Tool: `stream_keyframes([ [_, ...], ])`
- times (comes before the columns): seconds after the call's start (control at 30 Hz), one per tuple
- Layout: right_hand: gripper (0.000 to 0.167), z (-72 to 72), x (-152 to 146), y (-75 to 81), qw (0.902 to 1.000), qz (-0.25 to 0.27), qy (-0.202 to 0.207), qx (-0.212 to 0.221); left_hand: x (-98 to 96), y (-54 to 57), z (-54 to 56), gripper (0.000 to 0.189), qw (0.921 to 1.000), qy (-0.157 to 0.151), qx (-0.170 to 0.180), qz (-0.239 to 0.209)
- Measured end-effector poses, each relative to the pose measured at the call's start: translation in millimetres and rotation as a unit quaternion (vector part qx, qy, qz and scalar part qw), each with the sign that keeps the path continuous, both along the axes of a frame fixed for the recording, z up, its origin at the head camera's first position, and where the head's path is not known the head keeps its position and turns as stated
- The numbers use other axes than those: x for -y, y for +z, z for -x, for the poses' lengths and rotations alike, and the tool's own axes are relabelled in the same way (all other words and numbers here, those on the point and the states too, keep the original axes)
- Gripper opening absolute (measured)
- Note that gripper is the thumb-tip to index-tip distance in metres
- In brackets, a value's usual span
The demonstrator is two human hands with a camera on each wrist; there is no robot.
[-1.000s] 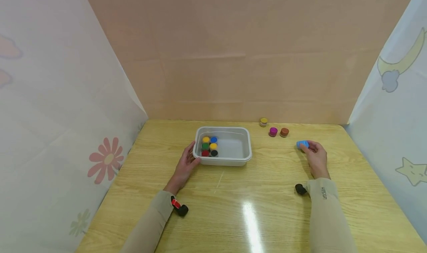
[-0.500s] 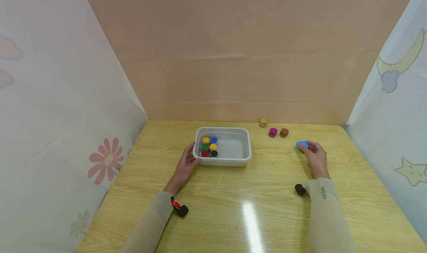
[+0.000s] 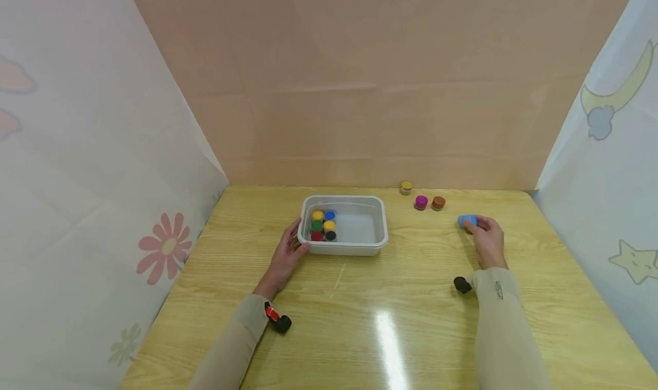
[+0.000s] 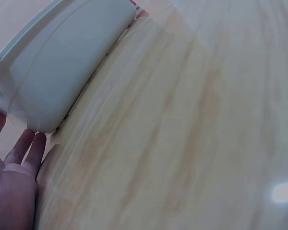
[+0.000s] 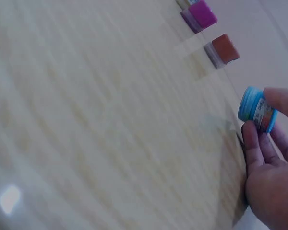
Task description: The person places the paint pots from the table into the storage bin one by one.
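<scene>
The tabletop (image 3: 401, 281) bore a pale tray (image 3: 343, 249). The left hand (image 3: 283, 261), fingers spread, touched the tray's near left corner; the right hand (image 3: 489, 243), well right of the tray, pinched a tilted blue jar (image 5: 251, 106).

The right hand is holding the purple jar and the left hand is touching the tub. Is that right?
Not quite: the jar is wrong. The right wrist view shows the right hand holding the blue jar, not the purple jar. The left hand is touching the tub, as you said.
</scene>
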State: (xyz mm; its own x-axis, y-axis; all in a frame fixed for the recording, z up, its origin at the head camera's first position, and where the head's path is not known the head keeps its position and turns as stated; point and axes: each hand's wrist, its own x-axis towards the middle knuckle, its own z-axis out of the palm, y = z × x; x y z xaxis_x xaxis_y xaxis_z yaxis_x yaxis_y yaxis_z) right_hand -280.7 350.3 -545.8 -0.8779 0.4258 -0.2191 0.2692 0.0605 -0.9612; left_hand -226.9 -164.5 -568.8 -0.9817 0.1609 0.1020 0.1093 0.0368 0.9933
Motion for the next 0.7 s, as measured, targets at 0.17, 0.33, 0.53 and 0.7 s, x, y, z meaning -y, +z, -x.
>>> stream_keyframes([
  [0.17,0.067,3.1,1.8,6.6,0.9995,0.030,0.000,0.010,-1.1,1.5,-0.5,0.068,1.0000,0.007,0.003,-0.004],
  [0.33,0.062,3.9,3.4,13.2,0.9964,0.079,-0.030,-0.005,-2.2,0.4,-1.2,0.067,0.9999,0.009,0.006,-0.006],
  [0.53,0.059,5.9,8.3,21.3,0.9879,0.138,-0.059,-0.036,-1.7,1.4,-1.3,0.068,1.0000,0.006,0.001,-0.005],
  [0.7,0.058,8.7,12.4,22.6,0.9860,0.147,-0.061,-0.050,-1.0,0.9,-1.1,0.068,1.0000,0.005,-0.002,-0.004],
])
